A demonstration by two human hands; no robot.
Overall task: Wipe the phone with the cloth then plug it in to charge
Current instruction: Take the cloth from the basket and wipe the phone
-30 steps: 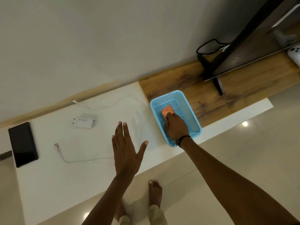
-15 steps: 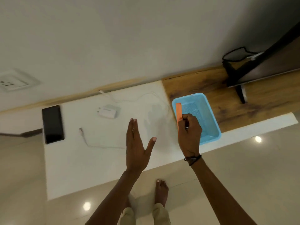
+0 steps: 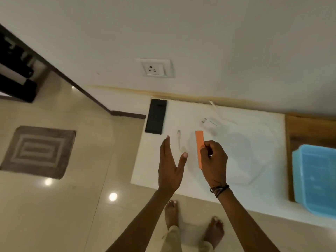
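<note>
A black phone (image 3: 156,116) lies face up at the far left corner of the white counter (image 3: 254,160). My right hand (image 3: 214,161) pinches a folded orange cloth (image 3: 199,148) edge-on above the counter's middle. Just left of it, my left hand (image 3: 170,167) is held open with fingers straight and nothing in it. A white charger brick (image 3: 210,123) sits behind the cloth. Its white cable runs toward the wall, and the loose plug end (image 3: 179,132) lies between phone and cloth. A wall socket (image 3: 154,68) is above the phone.
A light blue mesh basket (image 3: 316,179) stands at the right on a wooden shelf (image 3: 309,131). A grey mat (image 3: 39,151) lies on the tiled floor at left. My bare feet show below the counter's front edge.
My right hand lifted the orange cloth out of the blue basket and carried it left over the counter. The view swung left, bringing the phone and wall socket toward the centre.
</note>
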